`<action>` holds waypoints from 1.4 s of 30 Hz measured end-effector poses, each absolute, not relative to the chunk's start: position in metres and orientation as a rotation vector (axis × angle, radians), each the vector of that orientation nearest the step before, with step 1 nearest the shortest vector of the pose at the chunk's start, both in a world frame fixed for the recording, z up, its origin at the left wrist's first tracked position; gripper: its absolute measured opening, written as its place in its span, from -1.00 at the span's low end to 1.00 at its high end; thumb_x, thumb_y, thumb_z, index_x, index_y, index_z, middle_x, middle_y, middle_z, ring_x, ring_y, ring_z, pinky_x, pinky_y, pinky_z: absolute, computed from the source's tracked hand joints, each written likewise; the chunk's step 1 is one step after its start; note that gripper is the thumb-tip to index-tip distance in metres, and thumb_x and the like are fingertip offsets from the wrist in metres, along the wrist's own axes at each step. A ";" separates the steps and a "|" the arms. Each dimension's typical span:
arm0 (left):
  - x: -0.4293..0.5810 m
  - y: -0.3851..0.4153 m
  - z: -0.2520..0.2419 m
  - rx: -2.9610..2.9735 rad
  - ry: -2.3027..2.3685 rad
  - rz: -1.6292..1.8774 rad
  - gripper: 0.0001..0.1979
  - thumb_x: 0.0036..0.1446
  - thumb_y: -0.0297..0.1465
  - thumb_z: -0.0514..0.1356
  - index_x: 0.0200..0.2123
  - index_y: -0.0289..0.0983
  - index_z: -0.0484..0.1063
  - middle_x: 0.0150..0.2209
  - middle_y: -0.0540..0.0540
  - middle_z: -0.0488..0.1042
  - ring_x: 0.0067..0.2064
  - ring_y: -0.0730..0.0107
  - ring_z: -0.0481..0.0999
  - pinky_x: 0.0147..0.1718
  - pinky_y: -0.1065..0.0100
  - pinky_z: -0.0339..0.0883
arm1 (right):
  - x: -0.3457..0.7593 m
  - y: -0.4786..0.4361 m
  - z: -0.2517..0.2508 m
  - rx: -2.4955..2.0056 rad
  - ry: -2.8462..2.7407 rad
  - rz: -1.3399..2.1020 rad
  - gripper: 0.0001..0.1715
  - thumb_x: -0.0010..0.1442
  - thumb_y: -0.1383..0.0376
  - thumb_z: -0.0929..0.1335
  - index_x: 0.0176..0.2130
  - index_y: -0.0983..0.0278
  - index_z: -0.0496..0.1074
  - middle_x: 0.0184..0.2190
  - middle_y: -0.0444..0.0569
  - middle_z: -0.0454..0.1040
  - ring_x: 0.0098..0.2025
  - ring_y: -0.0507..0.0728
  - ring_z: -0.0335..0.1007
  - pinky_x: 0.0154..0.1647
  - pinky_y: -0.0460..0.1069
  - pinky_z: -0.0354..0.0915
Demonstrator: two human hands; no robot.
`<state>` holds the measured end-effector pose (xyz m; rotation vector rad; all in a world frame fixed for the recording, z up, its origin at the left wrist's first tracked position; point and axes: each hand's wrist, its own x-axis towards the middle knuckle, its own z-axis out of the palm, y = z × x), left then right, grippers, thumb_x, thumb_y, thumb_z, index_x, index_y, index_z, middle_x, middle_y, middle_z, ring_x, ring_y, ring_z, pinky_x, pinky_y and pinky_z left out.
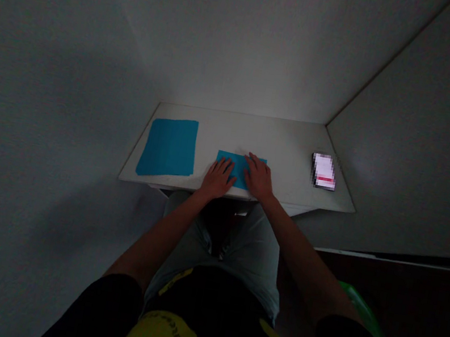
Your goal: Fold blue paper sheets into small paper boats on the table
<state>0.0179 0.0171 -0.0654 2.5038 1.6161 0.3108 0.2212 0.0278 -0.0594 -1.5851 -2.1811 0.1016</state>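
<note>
A blue sheet of paper (pixel 239 172), which looks folded to a narrow oblong, lies flat near the front edge of the white table. My left hand (pixel 218 177) rests on its left end with the fingers stretched out. On its right end lies my right hand (pixel 258 177), fingers spread and palm down. Parts of the paper are hidden under both hands. To the left of my left hand is a stack of square blue paper sheets (pixel 168 147), their edges slightly out of line.
The white table (pixel 252 133) is narrow and meets walls at its back and right. A phone (pixel 323 171) with a lit, blurred screen lies near the right edge. Something green (pixel 361 309) stands low on the right, beside my right arm.
</note>
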 end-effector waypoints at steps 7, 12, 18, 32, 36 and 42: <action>0.011 0.017 -0.064 2.505 1.659 0.262 -0.31 0.55 -0.08 -0.09 0.57 -0.28 0.12 0.62 -0.20 -0.01 0.64 0.06 -0.06 0.59 -0.04 -0.15 | 0.220 0.023 -0.081 -1.639 -2.363 0.163 -0.26 0.56 0.01 0.10 0.54 0.21 0.20 0.58 0.07 0.12 0.60 0.31 0.03 0.60 0.36 -0.04; 0.000 0.036 -0.063 2.400 1.739 0.230 -0.28 0.53 -0.07 -0.09 0.60 -0.26 0.04 0.62 -0.18 0.00 0.64 0.06 -0.08 0.59 -0.04 -0.18 | 0.258 0.029 -0.082 -1.751 -2.321 0.147 -0.19 0.54 -0.09 0.09 0.59 0.13 0.08 0.61 0.03 0.04 0.62 0.35 -0.03 0.60 0.39 -0.08; -0.014 0.055 -0.064 2.322 1.717 0.317 0.07 0.30 0.20 0.19 0.59 -0.37 -0.01 0.60 -0.42 -0.01 0.62 -0.20 -0.06 0.56 -0.10 -0.09 | 0.274 0.031 -0.087 -1.831 -2.055 0.127 0.08 0.45 -0.30 0.15 0.58 0.33 0.03 0.56 0.33 0.14 0.59 0.46 0.00 0.57 0.44 -0.07; -0.026 0.052 -0.067 2.271 1.654 0.599 -0.22 0.31 -0.07 0.32 0.46 -0.28 0.26 0.50 -0.36 0.28 0.52 -0.11 0.24 0.50 -0.07 0.11 | 0.279 0.027 -0.075 -1.694 -2.004 0.197 0.10 0.41 -0.31 0.25 0.57 0.31 0.03 0.42 0.31 0.37 0.39 0.49 0.32 0.42 0.37 0.19; -0.021 0.047 -0.065 2.394 1.427 0.528 -0.41 0.45 -0.29 0.13 0.48 -0.23 0.26 0.50 -0.24 0.30 0.52 0.10 0.28 0.50 0.01 0.13 | 0.275 0.026 -0.071 -1.637 -2.018 0.203 0.01 0.44 -0.14 0.31 0.57 0.33 0.02 0.39 0.30 0.42 0.37 0.47 0.37 0.41 0.38 0.18; -0.014 0.034 -0.062 2.563 1.229 0.326 -0.43 0.48 -0.39 0.00 0.50 -0.17 0.27 0.55 -0.09 0.21 0.59 0.22 0.11 0.57 -0.02 -0.09 | 0.262 0.021 -0.065 -1.599 -2.154 0.249 -0.24 0.45 0.18 0.30 0.53 0.29 0.19 0.35 0.22 0.50 0.32 0.39 0.46 0.40 0.35 0.20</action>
